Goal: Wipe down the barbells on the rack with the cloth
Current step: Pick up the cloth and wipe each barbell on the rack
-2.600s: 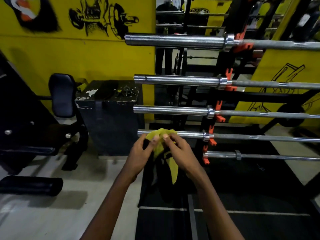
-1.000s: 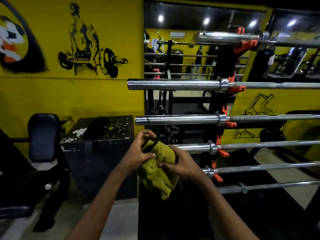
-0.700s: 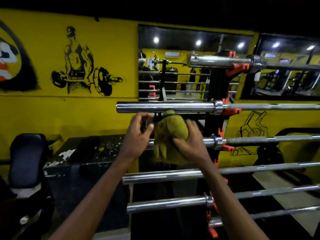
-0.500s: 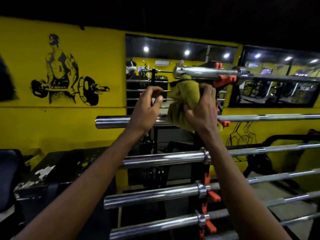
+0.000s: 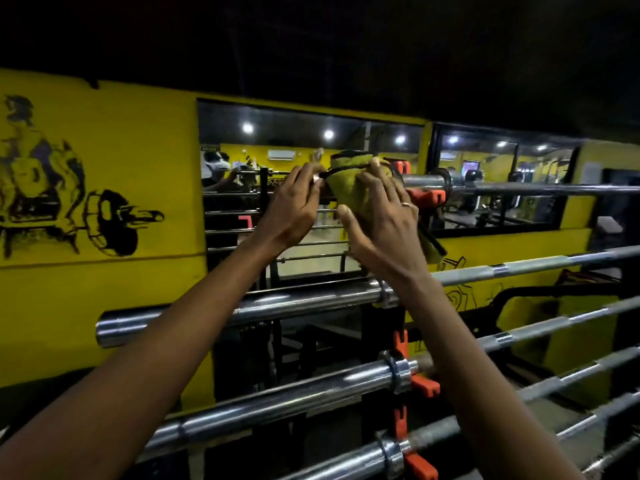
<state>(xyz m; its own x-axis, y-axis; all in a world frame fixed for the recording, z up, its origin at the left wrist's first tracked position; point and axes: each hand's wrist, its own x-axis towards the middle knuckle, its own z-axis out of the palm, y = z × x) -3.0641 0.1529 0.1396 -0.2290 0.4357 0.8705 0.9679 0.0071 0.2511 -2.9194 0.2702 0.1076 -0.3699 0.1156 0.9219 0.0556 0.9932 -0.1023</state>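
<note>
Pale lettering (image 5: 275, 181) in the dark-framed glass panel (image 5: 294, 119) behind the hands: too blurred to read. On the yellow painted wall (image 5: 145, 161), one black mural of a lifter with a loaded bar (image 5: 86, 216), with no words legible in it.

Six long chrome steel barbells (image 5: 277, 306) counted on the black upright rack (image 5: 381, 330), stacked one above another on orange plastic hooks (image 5: 422, 386). All lying level, long axes running left to right across the view, thick sleeve ends pointing left, thin shafts running off the right edge. Lowest two seen only as short, blurred shaft pieces at bottom right.

One yellow-green terry cloth with a dark hem (image 5: 346, 192), draped over the left sleeve end of the top barbell (image 5: 519, 189), with a tail hanging down past the right wrist.

Two bare hands raised to that sleeve. Over the cloth, the right hand (image 5: 381, 220): fingers curved round cloth and sleeve, thumb underneath, gripping. One ring (image 5: 406, 204) on a finger. Just beside it, at the cloth's dark hem, the left hand (image 5: 294, 206): fingers curled away from the camera, tips hidden. Whether pinching the hem or only touching it cannot be told.

Six round ceiling lights (image 5: 247, 128) showing in the glass.
</note>
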